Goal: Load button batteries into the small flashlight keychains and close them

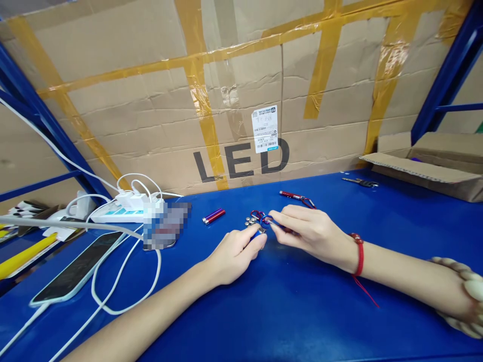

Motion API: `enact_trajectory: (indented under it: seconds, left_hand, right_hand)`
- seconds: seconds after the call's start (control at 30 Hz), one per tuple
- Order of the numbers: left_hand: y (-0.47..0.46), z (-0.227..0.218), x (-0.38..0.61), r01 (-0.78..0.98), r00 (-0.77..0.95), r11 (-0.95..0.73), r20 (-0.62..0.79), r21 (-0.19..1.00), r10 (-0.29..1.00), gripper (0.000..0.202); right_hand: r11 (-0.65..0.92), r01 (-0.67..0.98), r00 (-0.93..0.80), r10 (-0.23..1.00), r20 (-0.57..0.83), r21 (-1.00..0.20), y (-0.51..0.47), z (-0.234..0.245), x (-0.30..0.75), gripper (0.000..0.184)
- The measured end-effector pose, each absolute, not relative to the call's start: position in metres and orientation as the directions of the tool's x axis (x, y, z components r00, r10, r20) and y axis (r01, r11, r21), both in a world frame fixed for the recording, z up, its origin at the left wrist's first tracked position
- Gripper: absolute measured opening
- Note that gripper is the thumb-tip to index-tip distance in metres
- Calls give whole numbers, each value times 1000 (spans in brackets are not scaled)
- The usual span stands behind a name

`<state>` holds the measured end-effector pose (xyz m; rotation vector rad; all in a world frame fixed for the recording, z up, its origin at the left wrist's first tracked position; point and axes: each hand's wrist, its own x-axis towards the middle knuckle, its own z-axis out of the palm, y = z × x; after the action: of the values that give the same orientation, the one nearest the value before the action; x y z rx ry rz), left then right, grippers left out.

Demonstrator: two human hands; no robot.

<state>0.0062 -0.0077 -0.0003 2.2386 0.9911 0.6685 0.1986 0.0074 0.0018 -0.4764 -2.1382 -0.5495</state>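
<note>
While 2 hands [234, 255] [313, 234] work, ctn [158, 120] backs tbl [283, 311].

The held tube [258, 233] looks metallic, the tabletop [324, 311] smooth and glossy.

Two hands [234, 256] [313, 232], two loose tubes [216, 216], two bracelets [359, 257] [472, 290] — plus one power strip [118, 215], one shipping label [264, 129].

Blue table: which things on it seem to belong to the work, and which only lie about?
Likely work:
- held blue piece
- silver discs
- red carabiner
- red and purple tubes
- red penlight

Likely lying about:
- white-edged smartphone
- keys
- power strip
- cardboard box
</note>
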Motion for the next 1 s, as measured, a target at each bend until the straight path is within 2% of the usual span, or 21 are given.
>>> enact_trajectory:
  seconds: [0.2, 0.63, 0.87, 1.0]
  left_hand:
    - [-9, 3, 6, 474, 631, -584, 209, 659, 747, 33]
    - [-10, 3, 8, 557, 638, -613, 184, 561, 748, 28]
    - [-10, 1, 8, 487, 589, -595, 263, 639, 764, 30]
    - [-10, -1, 7, 504, 519, -582, 315, 638, 795, 29]
  right_hand:
    - [824, 511, -582, 123, 804, 244, 3, 2, 196, 16]
    - [838, 515, -578, 181, 796, 183, 4, 0, 195, 20]
    - [848, 511, -556, 200, 806, 142, 6, -3, 195, 21]
    - [866, 496, -552, 255, 794, 66, 8, -2, 197, 23]
